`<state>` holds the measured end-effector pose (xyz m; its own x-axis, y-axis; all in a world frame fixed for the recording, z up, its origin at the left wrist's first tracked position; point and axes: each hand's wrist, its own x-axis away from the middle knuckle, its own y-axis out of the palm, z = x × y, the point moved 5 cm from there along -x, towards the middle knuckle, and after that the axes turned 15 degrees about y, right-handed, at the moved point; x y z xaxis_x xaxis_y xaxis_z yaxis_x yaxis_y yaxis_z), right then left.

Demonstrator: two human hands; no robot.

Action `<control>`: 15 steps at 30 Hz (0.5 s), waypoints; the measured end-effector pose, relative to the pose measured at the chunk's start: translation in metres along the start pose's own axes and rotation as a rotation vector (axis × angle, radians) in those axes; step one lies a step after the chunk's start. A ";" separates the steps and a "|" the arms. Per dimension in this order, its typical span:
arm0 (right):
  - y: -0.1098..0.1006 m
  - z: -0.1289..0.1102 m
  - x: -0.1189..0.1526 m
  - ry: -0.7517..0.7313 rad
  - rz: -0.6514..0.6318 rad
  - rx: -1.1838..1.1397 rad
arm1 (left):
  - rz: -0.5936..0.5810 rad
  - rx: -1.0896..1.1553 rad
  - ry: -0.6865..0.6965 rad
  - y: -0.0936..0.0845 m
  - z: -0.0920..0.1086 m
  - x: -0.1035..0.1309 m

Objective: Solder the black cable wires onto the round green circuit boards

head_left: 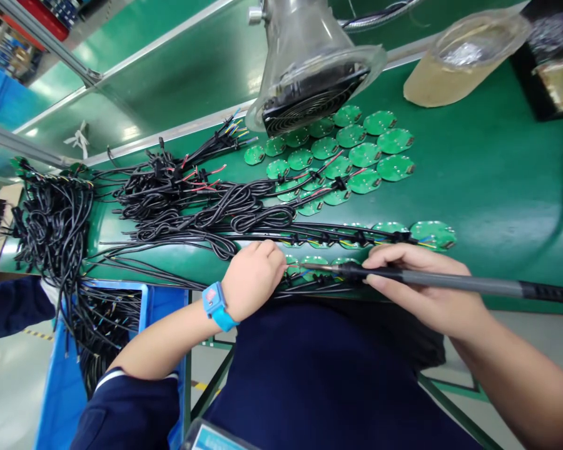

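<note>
My right hand (422, 287) is closed round a soldering iron (478, 284), held nearly level with its tip pointing left. The tip is at a small round green circuit board (291, 265) near the table's front edge. My left hand (256, 275), wearing a blue wristband, has its fingers pinched together beside that board. A thin reddish wire shows at its fingertips; the grip itself is partly hidden. More green boards lie in the same row under the iron, with black cables (319, 289) along them. Just behind is another row, with black cables (263, 236) ending in coloured wires over its boards.
Further back lie several round boards (363, 155) and bundled black cables (159, 187). A fume extractor hood (309, 69) hangs over them. At the back right stands a tan container (443, 72). A blue bin (162, 306) of cables is at left, near another person's sleeve (14, 306).
</note>
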<state>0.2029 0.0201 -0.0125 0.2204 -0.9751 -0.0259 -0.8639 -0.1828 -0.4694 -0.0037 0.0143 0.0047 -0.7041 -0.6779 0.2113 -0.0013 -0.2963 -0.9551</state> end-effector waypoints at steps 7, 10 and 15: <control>0.003 0.000 0.000 -0.014 -0.008 0.042 | 0.070 0.010 -0.005 0.001 -0.001 0.002; 0.003 0.003 0.002 -0.004 0.001 0.046 | 0.073 0.003 -0.017 0.001 0.000 0.001; 0.002 0.002 0.002 -0.002 0.003 0.033 | 0.072 -0.001 -0.029 0.002 0.001 -0.001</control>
<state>0.2026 0.0179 -0.0150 0.2185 -0.9754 -0.0287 -0.8491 -0.1756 -0.4982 -0.0028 0.0135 0.0025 -0.6819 -0.7163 0.1481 0.0478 -0.2457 -0.9682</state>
